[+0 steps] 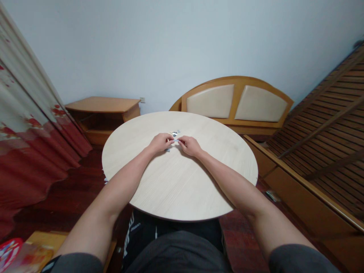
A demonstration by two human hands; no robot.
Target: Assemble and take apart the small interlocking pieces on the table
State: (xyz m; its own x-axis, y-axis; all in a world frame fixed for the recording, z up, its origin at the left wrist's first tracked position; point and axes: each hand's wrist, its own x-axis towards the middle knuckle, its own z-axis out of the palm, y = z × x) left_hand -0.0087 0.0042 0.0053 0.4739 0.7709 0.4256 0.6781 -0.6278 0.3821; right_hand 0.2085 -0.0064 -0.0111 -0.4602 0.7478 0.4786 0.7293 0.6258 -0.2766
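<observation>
Both arms reach out over a round pale wooden table (182, 189). Between my hands is a small light-coloured piece (176, 140), too small to name. My left hand (161, 142) pinches its left end between thumb and finger. At the other end, my right hand (190, 145) pinches it in the same way. Just beyond the fingers lie several small grey and dark bits (174, 134) on the tabletop. Another little grey piece (168, 150) rests below my left hand, partly hidden by it.
A low wooden cabinet (105, 104) stands behind the table on the left, near a red and cream curtain (34, 125). Behind on the right is a padded headboard (210, 101). A slatted wooden bed frame (327, 113) leans at the right. A box (47, 239) sits at lower left.
</observation>
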